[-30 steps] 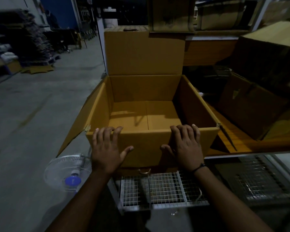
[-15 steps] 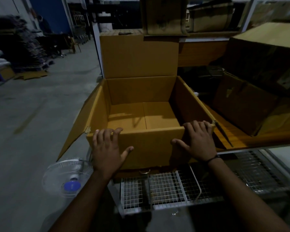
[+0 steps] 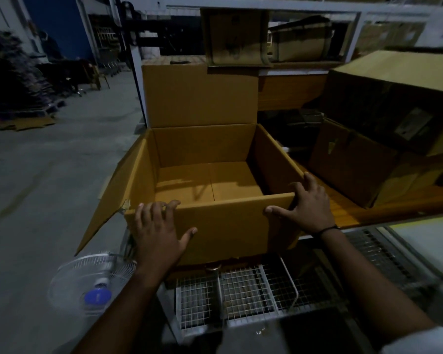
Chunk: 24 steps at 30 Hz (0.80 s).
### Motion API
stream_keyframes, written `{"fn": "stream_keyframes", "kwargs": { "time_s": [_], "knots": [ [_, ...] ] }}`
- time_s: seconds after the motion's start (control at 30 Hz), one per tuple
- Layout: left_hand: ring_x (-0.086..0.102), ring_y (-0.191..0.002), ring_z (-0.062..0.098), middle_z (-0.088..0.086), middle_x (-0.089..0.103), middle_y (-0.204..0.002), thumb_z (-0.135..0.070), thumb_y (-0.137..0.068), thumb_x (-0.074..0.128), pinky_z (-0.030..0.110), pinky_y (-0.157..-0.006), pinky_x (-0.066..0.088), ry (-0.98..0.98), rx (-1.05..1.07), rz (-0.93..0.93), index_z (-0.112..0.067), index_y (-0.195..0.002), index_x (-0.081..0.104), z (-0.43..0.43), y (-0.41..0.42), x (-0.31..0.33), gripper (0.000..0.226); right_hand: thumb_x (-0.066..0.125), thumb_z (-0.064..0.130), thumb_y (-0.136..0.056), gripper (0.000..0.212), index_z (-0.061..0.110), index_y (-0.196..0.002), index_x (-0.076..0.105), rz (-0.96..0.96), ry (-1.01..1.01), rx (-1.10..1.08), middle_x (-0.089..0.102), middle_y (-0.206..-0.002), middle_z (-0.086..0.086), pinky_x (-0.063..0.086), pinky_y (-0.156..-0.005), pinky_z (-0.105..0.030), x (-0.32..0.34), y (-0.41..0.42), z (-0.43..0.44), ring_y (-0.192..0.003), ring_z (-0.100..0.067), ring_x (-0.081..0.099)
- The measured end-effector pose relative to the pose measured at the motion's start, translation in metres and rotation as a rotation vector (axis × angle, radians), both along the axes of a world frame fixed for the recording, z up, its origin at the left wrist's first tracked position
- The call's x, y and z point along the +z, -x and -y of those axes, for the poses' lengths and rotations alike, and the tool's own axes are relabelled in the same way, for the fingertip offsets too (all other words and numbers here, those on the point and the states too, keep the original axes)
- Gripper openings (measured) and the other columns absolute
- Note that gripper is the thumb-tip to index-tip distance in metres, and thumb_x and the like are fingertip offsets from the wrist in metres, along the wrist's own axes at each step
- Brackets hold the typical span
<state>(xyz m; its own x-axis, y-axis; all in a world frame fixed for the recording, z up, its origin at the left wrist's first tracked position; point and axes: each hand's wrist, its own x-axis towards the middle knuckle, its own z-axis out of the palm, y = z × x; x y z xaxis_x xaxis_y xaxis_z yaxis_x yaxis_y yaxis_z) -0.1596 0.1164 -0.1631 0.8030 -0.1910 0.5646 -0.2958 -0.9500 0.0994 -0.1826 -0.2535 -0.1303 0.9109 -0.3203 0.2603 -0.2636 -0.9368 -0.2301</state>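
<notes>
Room: a dim warehouse with a grey concrete floor [image 3: 36, 175] open to the left and a metal rack [image 3: 266, 6] across the far side, dark stock piled in the far left corner.
Box [image 3: 225, 226]: an open cardboard one in the middle of the scene, upright, with nothing inside; the seam of its bottom panels shows.
Flaps: the back flap [image 3: 200, 95] stands upright against the rack, and the left flap [image 3: 110, 200] hangs outward and down, torn a little at its near corner.
Left hand [image 3: 156, 233]: at the near left corner of the box, fingers hooked over the near rim, thumb spread out flat on the near wall.
Right hand [image 3: 310, 205]: at the near right corner, thumb on the near wall, fingers wrapped round the corner onto the right wall; a dark wristband [image 3: 327, 229] sits on the wrist.
Grilles [image 3: 243, 292]: white wire panels lying just below the near wall of the box, reaching toward the person.
Fan [image 3: 87, 284]: white with a blue hub, low on the floor at the near left, beside the left forearm.
Shelf [image 3: 343, 208]: a wooden board to the right of the box, touching or nearly touching its right wall.
Cartons [image 3: 353, 162]: brown, closed, stacked on the shelf to the right, with more in the rack above.
</notes>
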Motion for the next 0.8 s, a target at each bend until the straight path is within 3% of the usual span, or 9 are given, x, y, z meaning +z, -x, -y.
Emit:
{"fn": "stream_keyframes", "kwargs": {
  "time_s": [0.13, 0.23, 0.33, 0.43, 0.53, 0.63, 0.8],
  "knots": [
    [0.043, -0.127, 0.037, 0.016, 0.050, -0.126, -0.071, -0.080, 0.068, 0.056, -0.123, 0.018, 0.010, 0.002, -0.021, -0.021, -0.135, 0.050, 0.001, -0.001, 0.001, 0.076, 0.034, 0.106, -0.053, 0.118, 0.027, -0.140, 0.047, -0.051, 0.006, 0.003, 0.010, -0.168, -0.012, 0.032, -0.116, -0.058, 0.006, 0.001, -0.003, -0.145, -0.044, 0.027],
    [0.042, -0.129, 0.036, 0.014, 0.053, -0.126, -0.076, -0.078, 0.064, 0.061, -0.122, 0.015, -0.008, 0.018, -0.050, -0.023, -0.133, 0.052, 0.002, 0.001, 0.004, 0.077, 0.035, 0.099, -0.065, 0.107, 0.026, -0.144, 0.044, -0.065, 0.057, -0.006, 0.008, -0.169, -0.013, 0.019, -0.121, -0.062, 0.005, 0.007, -0.018, -0.151, -0.045, 0.011],
    [0.038, -0.139, 0.041, 0.006, 0.057, -0.132, -0.088, -0.071, 0.056, 0.074, -0.117, -0.007, -0.049, 0.082, -0.143, -0.033, -0.133, 0.055, -0.003, 0.003, 0.018, 0.082, 0.037, 0.090, -0.080, 0.099, 0.028, -0.155, 0.027, -0.083, 0.170, 0.041, 0.004, -0.171, -0.010, 0.002, -0.121, -0.067, -0.005, 0.012, -0.052, -0.155, -0.040, -0.006],
    [0.019, -0.150, 0.047, 0.000, 0.049, -0.148, -0.099, -0.066, 0.042, 0.080, -0.106, -0.021, -0.080, 0.096, -0.246, -0.042, -0.140, 0.046, -0.012, 0.002, 0.031, 0.093, 0.032, 0.086, -0.086, 0.098, 0.027, -0.161, 0.008, -0.064, 0.254, 0.211, 0.002, -0.171, -0.011, -0.007, -0.119, -0.069, -0.008, 0.015, -0.100, -0.155, -0.040, -0.007],
    [0.006, -0.153, 0.046, 0.000, 0.038, -0.158, -0.103, -0.061, 0.039, 0.082, -0.107, -0.014, -0.067, 0.092, -0.333, -0.044, -0.146, 0.038, -0.021, -0.003, 0.034, 0.103, 0.028, 0.081, -0.087, 0.097, 0.027, -0.161, -0.003, -0.041, 0.291, 0.421, 0.001, -0.171, -0.012, -0.013, -0.118, -0.068, -0.007, 0.015, -0.154, -0.155, -0.043, -0.006],
    [0.017, -0.150, 0.042, 0.000, 0.040, -0.156, -0.099, -0.063, 0.044, 0.080, -0.112, -0.003, -0.053, 0.067, -0.361, -0.044, -0.144, 0.038, -0.025, -0.003, 0.037, 0.098, 0.034, 0.070, -0.095, 0.091, 0.028, -0.161, -0.013, -0.042, 0.283, 0.578, -0.006, -0.171, -0.012, -0.016, -0.117, -0.067, -0.003, 0.011, -0.202, -0.154, -0.043, -0.012],
    [0.037, -0.137, 0.030, 0.001, 0.052, -0.140, -0.061, -0.074, 0.064, 0.062, -0.113, 0.023, -0.066, 0.049, -0.320, -0.037, -0.141, 0.043, -0.042, 0.000, 0.044, 0.075, 0.041, 0.057, -0.099, 0.091, 0.022, -0.161, -0.016, -0.066, 0.274, 0.682, -0.010, -0.170, -0.010, -0.016, -0.118, -0.066, 0.002, 0.003, -0.256, -0.154, -0.041, -0.016]
  ]
}}
